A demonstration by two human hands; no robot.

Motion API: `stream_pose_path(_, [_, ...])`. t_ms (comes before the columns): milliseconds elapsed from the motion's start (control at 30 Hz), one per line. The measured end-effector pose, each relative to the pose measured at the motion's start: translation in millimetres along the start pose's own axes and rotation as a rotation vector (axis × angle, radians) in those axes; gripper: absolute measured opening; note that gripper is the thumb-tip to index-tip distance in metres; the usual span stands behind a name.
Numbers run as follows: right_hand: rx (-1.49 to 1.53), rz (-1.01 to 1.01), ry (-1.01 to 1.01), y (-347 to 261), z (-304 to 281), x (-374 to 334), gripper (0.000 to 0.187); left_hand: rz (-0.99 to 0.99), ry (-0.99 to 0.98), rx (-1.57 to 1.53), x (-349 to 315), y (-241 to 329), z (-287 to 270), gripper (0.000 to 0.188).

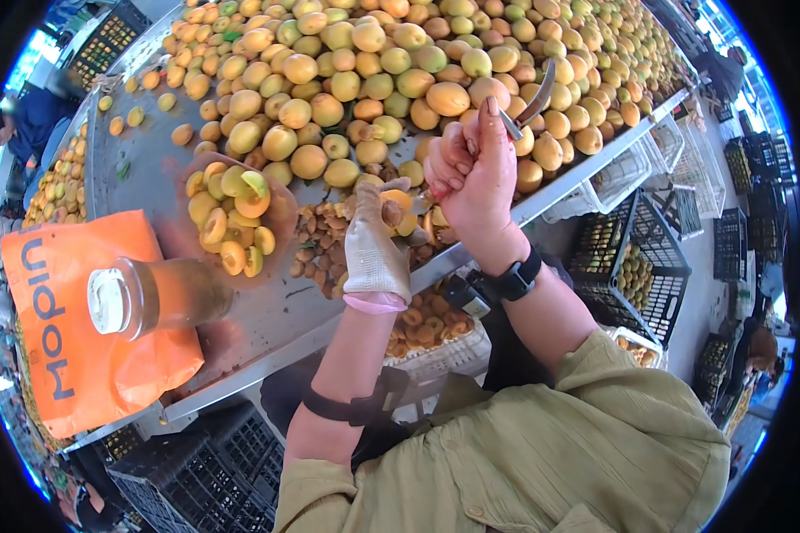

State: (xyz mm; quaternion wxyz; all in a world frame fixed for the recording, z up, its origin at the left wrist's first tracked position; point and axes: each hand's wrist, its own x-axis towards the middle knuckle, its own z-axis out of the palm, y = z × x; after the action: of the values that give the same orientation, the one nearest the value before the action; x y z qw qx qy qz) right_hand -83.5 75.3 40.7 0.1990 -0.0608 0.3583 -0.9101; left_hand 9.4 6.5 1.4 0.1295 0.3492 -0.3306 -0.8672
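Observation:
My left hand [373, 244], in a cream knit glove over a pink one, is closed round an apricot [404, 206] that looks cut, its brown pit showing. Just right of it and bare, my right hand [476, 178] grips a small curved knife [540, 99], the blade pointing up and away. Both hands are above the metal table's near edge. Beneath and beside the left glove lies a heap of brown apricot pits [314, 233]. A large pile of whole apricots [364, 84] covers the far part of the table. Apricot halves [213, 222] rest on a reddish plastic sheet to the left.
An orange bag [71, 355] and a lidded jar of brown liquid [182, 298] lie on the table [280, 306] at left. Below its edge stands a white crate [458, 355] of apricot halves. Black crates [636, 266] are at right and lower left. Another person [40, 124] is at far left.

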Motion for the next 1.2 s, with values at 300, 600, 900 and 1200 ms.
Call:
stream_pose_path(300, [-0.238,-0.104,-0.216,3,-3,-9,0.044,0.033,0.079,0.194,-3,-8,3,0.034])
stream_pose_path(600, [0.143,0.247,-0.053,14,-16,14,0.047,-0.025,0.129,0.232,2,-9,1,0.025])
stream_pose_path(900, [-0.264,0.067,-0.425,17,0,-4,0.047,-0.363,-0.225,-0.051,2,6,-9,0.02])
stream_pose_path(1200, [-0.382,0.059,-0.012,4,3,13,0.037,-0.215,-0.062,-0.216,12,24,-13,0.033])
